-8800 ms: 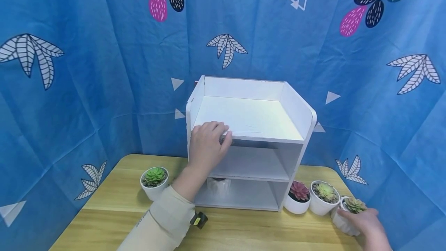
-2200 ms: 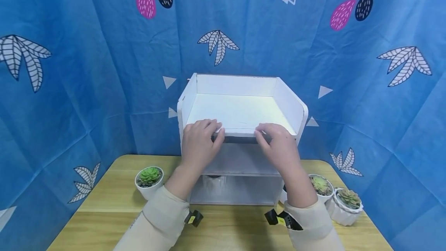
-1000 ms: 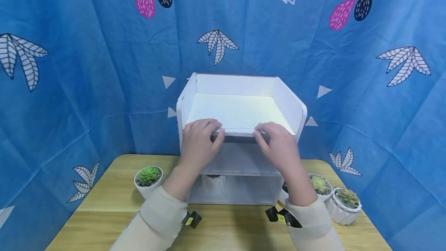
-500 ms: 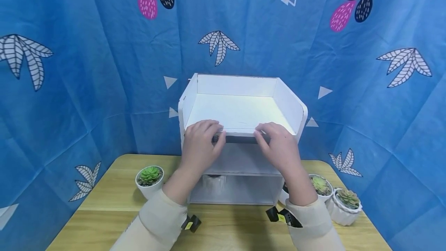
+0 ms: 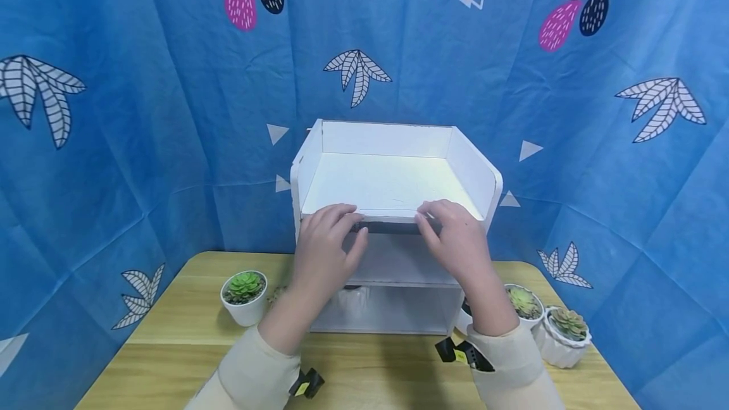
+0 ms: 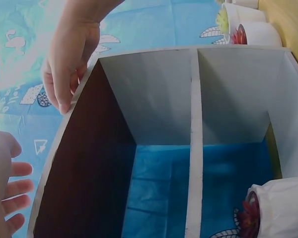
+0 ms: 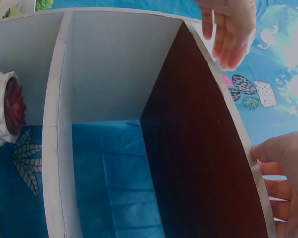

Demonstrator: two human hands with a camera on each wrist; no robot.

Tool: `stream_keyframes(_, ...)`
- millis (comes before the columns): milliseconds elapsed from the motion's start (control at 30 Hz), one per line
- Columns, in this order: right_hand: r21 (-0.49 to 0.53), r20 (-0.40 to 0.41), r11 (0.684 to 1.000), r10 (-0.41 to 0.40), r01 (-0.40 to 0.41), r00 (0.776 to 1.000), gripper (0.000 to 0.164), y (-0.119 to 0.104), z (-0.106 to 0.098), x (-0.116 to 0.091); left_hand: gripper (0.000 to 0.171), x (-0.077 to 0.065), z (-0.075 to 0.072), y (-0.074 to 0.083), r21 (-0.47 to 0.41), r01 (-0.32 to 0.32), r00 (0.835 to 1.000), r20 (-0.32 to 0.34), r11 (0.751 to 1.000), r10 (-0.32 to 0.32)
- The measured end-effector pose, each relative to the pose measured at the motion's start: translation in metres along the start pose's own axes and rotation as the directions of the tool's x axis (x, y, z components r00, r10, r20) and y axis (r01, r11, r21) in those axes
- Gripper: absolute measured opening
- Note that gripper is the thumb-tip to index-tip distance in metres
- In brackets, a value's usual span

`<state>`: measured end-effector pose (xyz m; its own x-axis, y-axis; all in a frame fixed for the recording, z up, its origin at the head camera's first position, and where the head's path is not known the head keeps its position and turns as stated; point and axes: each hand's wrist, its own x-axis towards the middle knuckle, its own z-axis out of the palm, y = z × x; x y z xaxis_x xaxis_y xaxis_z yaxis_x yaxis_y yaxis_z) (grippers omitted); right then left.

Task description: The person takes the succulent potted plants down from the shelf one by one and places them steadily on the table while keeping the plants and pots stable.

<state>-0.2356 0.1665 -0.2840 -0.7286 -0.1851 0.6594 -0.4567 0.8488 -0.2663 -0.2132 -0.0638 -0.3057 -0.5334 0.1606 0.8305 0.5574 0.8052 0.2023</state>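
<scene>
A white shelf unit (image 5: 387,177) with an open-topped upper deck stands on the wooden table. My right hand (image 5: 455,233) pinches the front edge of that deck, fingers over it and thumb below. At the left part of the same edge, my left hand (image 5: 326,248) has its thumb and fingers spread, and a gap shows between it and the board in the left and right wrist views. A white pot with a red succulent (image 7: 15,108) stands in the bottom compartment, partly behind my left wrist in the head view.
Left of the shelf is a green succulent pot (image 5: 245,298), with another plant (image 5: 277,295) half hidden behind my left arm. To the right stand a yellow-green succulent (image 5: 524,302) and a brownish-green one in a ribbed pot (image 5: 565,337). A blue patterned curtain (image 5: 421,49) surrounds the table.
My right hand has gone from the ribbed pot at the right to the shelf's edge. In the last half second my left hand has loosened and drawn slightly back from the edge.
</scene>
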Motion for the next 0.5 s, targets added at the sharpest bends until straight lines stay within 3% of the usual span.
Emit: stream_keyframes(500, -0.005, -0.009, 1.000, -0.006, 0.006, 1.000, 0.024, -0.001, 0.000, 0.000, 0.020, -0.021, -0.004, -0.001, -0.062, -0.054, 0.998, -0.020, 0.997, 0.052)
